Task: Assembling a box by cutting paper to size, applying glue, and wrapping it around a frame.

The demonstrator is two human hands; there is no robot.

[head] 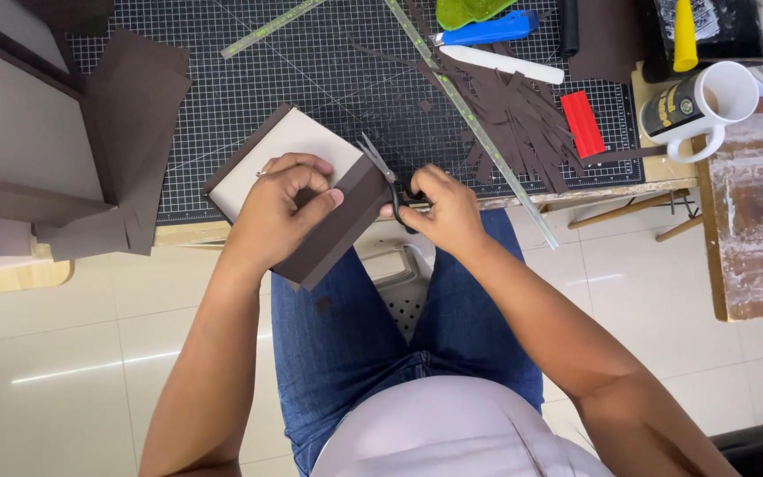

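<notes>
Board panel, cream face with brown paper wrap, lies over the bench edge above my lap, long axis diagonal from upper left to lower right. My left hand is nearer, clamped on its brown flap. Scissors in my right hand, fingers closed in the loops, blades pointing up-left at the panel's right corner, touching it.

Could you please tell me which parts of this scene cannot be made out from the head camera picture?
- Scissors: handles hidden inside the right hand.
- Box: the left hand covers its middle, so the cut line is unseen.
- Mug: inside not visible from this angle.
- Yellow tool: cut off by the top edge.
</notes>
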